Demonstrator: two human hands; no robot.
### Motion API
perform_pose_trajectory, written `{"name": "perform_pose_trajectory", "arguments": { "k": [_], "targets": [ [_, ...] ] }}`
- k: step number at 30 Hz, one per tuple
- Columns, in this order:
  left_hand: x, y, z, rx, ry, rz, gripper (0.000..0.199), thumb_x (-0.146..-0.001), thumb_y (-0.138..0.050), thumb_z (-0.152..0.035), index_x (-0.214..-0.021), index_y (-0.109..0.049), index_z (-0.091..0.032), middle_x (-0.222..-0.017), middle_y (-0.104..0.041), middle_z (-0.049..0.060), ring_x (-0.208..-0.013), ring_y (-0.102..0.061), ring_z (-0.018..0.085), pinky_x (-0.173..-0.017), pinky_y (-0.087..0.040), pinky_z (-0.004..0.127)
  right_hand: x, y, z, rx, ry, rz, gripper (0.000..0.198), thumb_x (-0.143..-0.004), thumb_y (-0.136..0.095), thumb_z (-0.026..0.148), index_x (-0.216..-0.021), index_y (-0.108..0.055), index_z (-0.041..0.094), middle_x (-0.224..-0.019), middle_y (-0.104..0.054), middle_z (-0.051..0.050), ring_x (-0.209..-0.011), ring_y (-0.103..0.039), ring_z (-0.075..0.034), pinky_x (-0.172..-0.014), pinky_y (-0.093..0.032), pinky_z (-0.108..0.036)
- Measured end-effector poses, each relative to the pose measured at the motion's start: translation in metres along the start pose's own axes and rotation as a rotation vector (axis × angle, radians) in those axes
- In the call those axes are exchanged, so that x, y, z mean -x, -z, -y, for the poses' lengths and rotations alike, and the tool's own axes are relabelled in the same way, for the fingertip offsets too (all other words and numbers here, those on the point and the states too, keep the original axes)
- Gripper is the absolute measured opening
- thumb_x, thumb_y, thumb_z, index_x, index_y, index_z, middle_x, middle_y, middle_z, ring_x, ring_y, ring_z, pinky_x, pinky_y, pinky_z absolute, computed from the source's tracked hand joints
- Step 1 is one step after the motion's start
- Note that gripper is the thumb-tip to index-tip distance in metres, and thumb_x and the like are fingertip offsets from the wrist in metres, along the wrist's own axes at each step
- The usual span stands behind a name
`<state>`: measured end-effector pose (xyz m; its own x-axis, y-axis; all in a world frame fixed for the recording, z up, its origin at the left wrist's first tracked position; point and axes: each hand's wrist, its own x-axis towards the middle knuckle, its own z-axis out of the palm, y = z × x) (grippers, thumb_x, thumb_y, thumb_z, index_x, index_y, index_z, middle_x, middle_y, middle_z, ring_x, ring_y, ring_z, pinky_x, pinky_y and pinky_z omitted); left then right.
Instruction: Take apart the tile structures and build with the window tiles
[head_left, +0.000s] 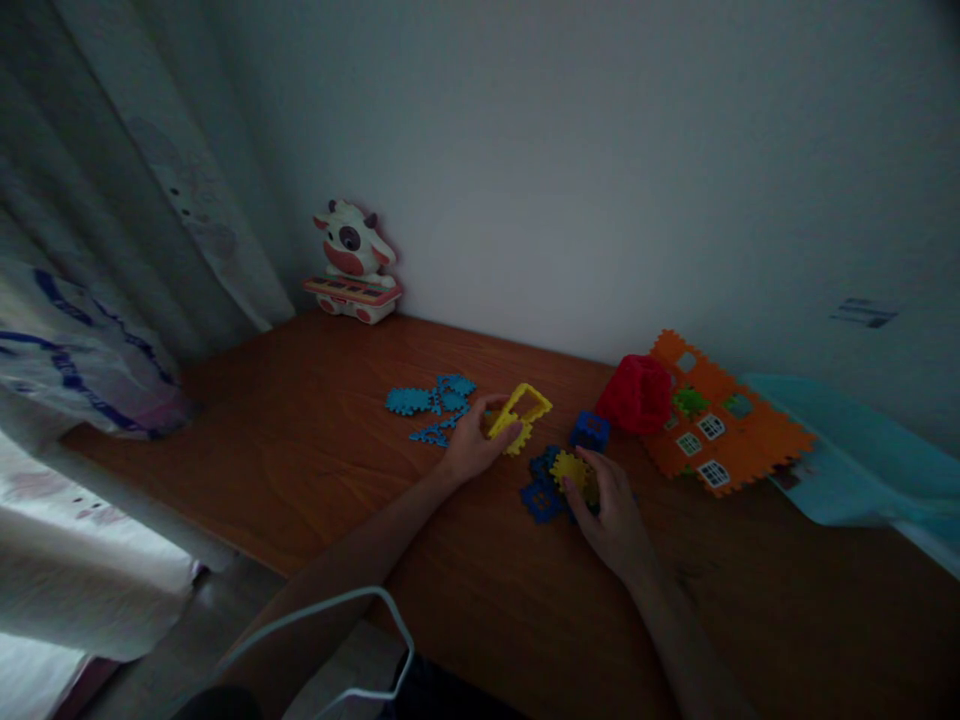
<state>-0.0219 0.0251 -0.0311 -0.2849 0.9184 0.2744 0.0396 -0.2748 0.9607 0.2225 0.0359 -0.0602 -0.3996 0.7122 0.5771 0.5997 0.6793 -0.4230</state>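
My left hand (pixel 480 440) grips a yellow plastic frame piece (pixel 528 402), its open window tilted upward above the table. A toothed yellow edge shows just below that frame, by my fingers. In my right hand (pixel 611 510) is a yellow gear-edged piece (pixel 571 474), pinched between thumb and fingers over several dark blue pieces (pixel 541 500). A blue cube-like piece (pixel 590 430) lies just beyond my right fingertips. Left of my left hand, several light blue toothed pieces (pixel 410 401) lie flat on the table.
A red hollow piece (pixel 636 394) and an orange toothed panel with windows (pixel 720 425) lie at the right, beside a light turquoise bin (pixel 847 480). A cow toy with a keyboard (pixel 354 265) stands against the wall. A plastic bag (pixel 90 360) sits left; a white cable (pixel 375 592) crosses my left forearm.
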Motion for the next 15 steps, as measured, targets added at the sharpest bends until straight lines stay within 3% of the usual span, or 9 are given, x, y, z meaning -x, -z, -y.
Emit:
{"name": "perform_pose_trajectory", "arguments": {
  "k": [3,6,11,15],
  "targets": [
    [0.007,-0.016,-0.014,0.451,0.287,0.028,0.048,-0.078,-0.071,-0.053,-0.112,-0.063,-0.021,-0.111,-0.07,0.008,-0.1,-0.066,0.026,-0.083,-0.053,0.036,0.0,0.003,0.004,-0.023,-0.022,-0.01,0.055,-0.093,-0.057,0.047,-0.14,-0.044,0.021,-0.126,-0.061,-0.016,-0.117,-0.059,-0.032,-0.098,-0.05,-0.053],
    [0.021,-0.035,-0.015,0.698,0.492,0.218,0.052,-0.08,-0.065,-0.06,-0.11,-0.067,-0.017,-0.114,-0.071,0.012,-0.107,-0.065,0.028,-0.085,-0.053,0.036,0.003,0.003,0.007,-0.036,-0.017,0.006,0.068,-0.09,-0.061,0.051,-0.145,-0.037,0.02,-0.127,-0.061,-0.016,-0.117,-0.06,-0.032,-0.098,-0.05,-0.053],
    [0.048,-0.057,0.005,0.651,0.463,0.35,0.048,-0.083,-0.066,-0.058,-0.108,-0.069,-0.018,-0.112,-0.073,0.009,-0.11,-0.065,0.026,-0.1,-0.046,0.038,0.011,-0.005,0.002,0.011,0.011,-0.014,0.085,-0.082,-0.064,0.064,-0.144,-0.036,0.014,-0.124,-0.062,-0.021,-0.108,-0.064,-0.036,-0.087,-0.055,-0.053],
    [0.048,-0.055,0.005,0.636,0.472,0.326,0.054,-0.078,-0.075,-0.054,-0.115,-0.065,-0.016,-0.11,-0.072,0.01,-0.103,-0.066,0.026,-0.094,-0.047,0.039,0.013,-0.008,-0.003,0.041,0.025,-0.055,0.08,-0.08,-0.064,0.067,-0.138,-0.044,0.015,-0.117,-0.065,-0.02,-0.101,-0.067,-0.035,-0.083,-0.057,-0.051]
  ]
}}
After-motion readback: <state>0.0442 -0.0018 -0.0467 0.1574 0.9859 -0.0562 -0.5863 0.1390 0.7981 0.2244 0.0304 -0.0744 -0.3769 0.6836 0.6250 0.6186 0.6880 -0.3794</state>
